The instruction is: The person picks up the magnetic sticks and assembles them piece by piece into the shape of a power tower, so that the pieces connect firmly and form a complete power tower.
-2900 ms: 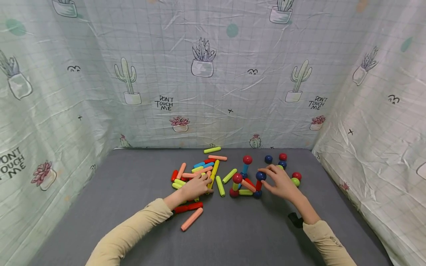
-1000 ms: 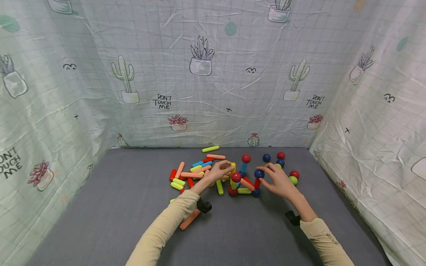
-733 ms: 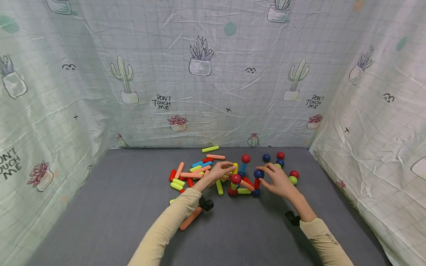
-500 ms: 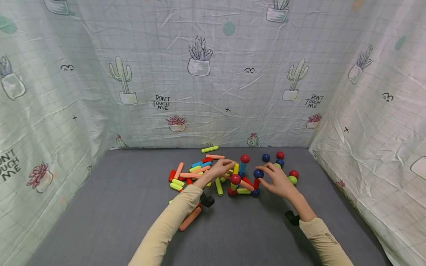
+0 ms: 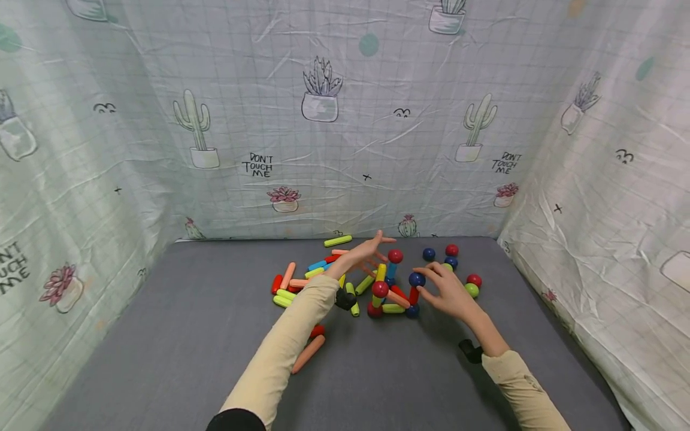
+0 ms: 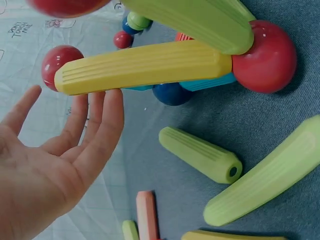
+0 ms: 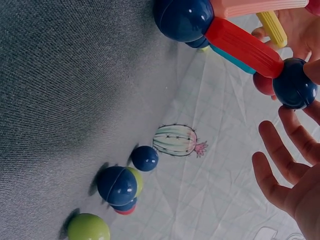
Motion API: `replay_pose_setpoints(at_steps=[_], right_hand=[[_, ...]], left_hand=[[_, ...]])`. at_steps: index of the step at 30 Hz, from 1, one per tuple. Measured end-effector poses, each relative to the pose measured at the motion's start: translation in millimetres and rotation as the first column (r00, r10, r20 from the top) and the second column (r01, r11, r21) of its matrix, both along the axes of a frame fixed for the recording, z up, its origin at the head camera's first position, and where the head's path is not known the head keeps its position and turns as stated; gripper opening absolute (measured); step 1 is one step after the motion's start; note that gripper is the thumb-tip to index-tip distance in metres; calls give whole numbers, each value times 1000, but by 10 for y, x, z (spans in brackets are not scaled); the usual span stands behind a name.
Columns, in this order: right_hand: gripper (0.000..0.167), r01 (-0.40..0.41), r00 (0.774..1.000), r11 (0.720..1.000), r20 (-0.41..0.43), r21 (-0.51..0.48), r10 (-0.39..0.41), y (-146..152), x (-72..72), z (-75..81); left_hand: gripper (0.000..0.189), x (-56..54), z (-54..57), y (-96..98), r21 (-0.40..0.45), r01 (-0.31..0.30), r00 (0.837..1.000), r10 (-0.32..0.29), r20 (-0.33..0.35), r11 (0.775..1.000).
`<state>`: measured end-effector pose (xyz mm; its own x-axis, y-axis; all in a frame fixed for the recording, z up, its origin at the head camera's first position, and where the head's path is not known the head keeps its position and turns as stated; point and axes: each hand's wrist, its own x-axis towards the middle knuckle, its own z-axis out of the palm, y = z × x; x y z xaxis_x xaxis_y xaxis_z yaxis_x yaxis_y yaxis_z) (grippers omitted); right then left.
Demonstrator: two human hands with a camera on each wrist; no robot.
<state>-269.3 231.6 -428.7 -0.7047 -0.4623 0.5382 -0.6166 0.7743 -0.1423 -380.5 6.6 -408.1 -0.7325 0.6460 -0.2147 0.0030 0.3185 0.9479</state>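
A structure of magnetic rods and balls stands right of centre. The yellow rod [image 6: 145, 67] rises from a red ball [image 6: 265, 56] at its base and leans slightly. Just behind the rod's upper end, my left hand [image 5: 366, 254] is spread, fingers extended and holding nothing. My right hand [image 5: 447, 293] pinches the dark blue ball [image 5: 417, 279] that tops an upright red rod [image 7: 245, 47]. Another red ball [image 5: 380, 290] caps a short green rod in front of the yellow one. At the back, a red ball [image 5: 396, 256] sits on a blue rod [image 5: 392, 270].
Loose rods in green, orange, red and blue lie left of the structure, partly behind the left forearm. An orange rod [image 5: 308, 354] lies nearer the front. Several loose balls, including a green ball [image 5: 471, 290], rest beyond the right hand. A patterned curtain [image 5: 323, 149] surrounds the table.
My left hand took the yellow rod from the pile, brought it right, stood it upright in the structure, then let go and spread back. The right hand keeps its pinch on the blue ball.
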Motion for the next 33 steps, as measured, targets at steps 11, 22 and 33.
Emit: replay_pose_setpoints(at_steps=[11,22,33], right_hand=[[37,2,1000,1000,11,-21,-2,-12,-10,-2],[36,15,1000,999,20,-31,-14,-1,9,-17],[37,27,999,999,38,-44,-26,2,3,-32]], left_hand=[[53,-3,-68,29,0,0,1000,0,1,1000],[41,22,-168,-46,54,52,998,-50,-49,997],[55,106,-204,-101,77,32,987,-19,-161,997]])
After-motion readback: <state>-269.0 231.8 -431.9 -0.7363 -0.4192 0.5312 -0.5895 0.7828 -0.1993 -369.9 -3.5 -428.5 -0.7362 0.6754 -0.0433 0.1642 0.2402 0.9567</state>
